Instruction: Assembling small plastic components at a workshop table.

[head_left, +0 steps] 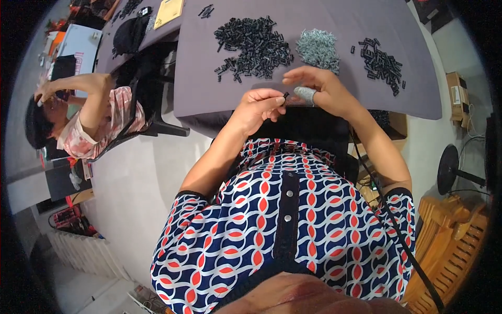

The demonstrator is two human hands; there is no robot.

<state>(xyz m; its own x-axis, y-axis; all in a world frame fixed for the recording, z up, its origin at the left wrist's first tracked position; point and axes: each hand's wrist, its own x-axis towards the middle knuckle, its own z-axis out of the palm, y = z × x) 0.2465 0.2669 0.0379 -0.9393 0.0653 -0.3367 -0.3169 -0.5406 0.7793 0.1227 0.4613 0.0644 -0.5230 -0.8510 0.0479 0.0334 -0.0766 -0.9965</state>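
My left hand (256, 110) is closed at the table's near edge, thumb and forefinger pinching a small black plastic piece (286, 96). Just to its right, my right hand (327, 91) hangs with its fingers stretched out and apart from the thumb, and I see nothing between them. A grey wrap (305, 94) covers that thumb. Beyond my right hand lies a heap of small silvery metal parts (317, 48), too fine to name, perhaps screws. Farther left spreads a large pile of black plastic pieces (256, 46); a smaller pile of black pieces (383, 65) lies on the right.
The table has a grey-purple cloth (198, 78). A few black pieces (206, 11) lie at its far left. Another person (99, 112) sits on a dark chair (162, 118) to the left. A black cable (384, 204) hangs by my right arm, near a wooden chair (449, 251).
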